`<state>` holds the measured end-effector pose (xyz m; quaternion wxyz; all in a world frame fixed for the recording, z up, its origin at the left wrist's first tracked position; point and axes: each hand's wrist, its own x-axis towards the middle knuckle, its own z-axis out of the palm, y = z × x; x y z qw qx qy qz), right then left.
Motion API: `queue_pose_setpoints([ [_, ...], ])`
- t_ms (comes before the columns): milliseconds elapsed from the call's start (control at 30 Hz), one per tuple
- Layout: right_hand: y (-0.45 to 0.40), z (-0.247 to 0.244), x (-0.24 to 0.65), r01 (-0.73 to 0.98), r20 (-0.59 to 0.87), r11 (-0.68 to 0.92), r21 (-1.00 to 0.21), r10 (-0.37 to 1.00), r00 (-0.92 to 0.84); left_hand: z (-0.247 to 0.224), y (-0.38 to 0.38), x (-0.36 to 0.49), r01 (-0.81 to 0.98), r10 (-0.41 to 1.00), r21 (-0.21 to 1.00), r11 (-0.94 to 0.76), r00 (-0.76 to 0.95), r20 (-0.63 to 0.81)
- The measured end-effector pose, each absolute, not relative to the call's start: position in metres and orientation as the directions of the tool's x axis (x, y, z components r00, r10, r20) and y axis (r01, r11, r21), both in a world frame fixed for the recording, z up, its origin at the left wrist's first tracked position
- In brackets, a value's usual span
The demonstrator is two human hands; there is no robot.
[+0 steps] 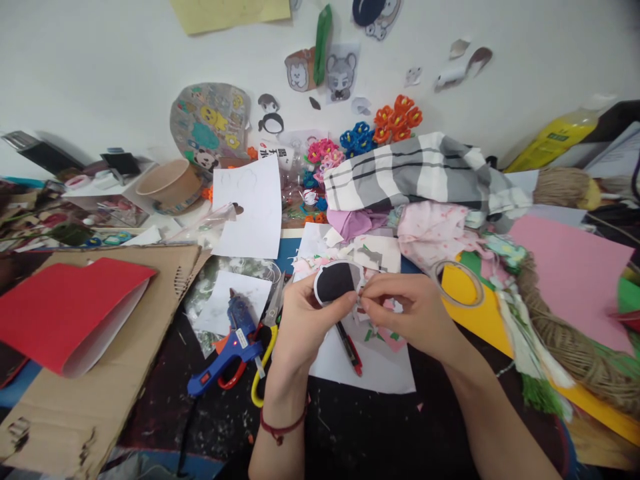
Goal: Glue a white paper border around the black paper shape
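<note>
Between both hands [307,320], white-edged piece [335,283], held

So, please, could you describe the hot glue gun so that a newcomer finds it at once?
Find the large cardboard sheet at the picture's left. To its right, between it and the left hand, lies the hot glue gun. Its blue body with a white label sets it apart from the yellow-handled scissors beside it.

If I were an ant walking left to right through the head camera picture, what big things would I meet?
Folded red paper → blue glue gun → left hand, holding a round black-and-white piece → right hand → tape roll → pink paper.
</note>
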<state>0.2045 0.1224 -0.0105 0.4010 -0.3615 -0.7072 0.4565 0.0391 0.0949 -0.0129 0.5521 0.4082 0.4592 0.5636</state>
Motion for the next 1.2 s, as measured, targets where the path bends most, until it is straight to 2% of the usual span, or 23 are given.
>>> queue_pose_setpoints([
  [200,0.124,-0.013,0.206,0.175,0.258,0.358,-0.917,0.868,-0.424,-0.015,0.094,0.039,-0.255,0.997,0.966,0.029,-0.059,-0.045],
  [433,0.126,-0.019,0.204,0.247,0.188,0.315,-0.916,0.883,-0.429,-0.026,0.096,0.039,-0.27,0.998,0.963,0.01,-0.056,-0.026],
  [633,0.129,-0.03,0.205,0.242,0.176,0.281,-0.929,0.908,-0.38,-0.031,0.094,0.04,-0.23,0.995,0.973,-0.026,-0.101,0.003],
  [867,0.132,-0.04,0.205,0.232,0.075,0.171,-0.958,0.926,-0.37,-0.034,0.091,0.04,-0.239,0.993,0.97,-0.053,-0.117,0.025],
  [1200,0.134,-0.045,0.209,0.303,0.058,0.189,-0.934,0.917,-0.394,-0.03,0.091,0.039,-0.286,0.994,0.958,-0.032,-0.105,0.002],
])
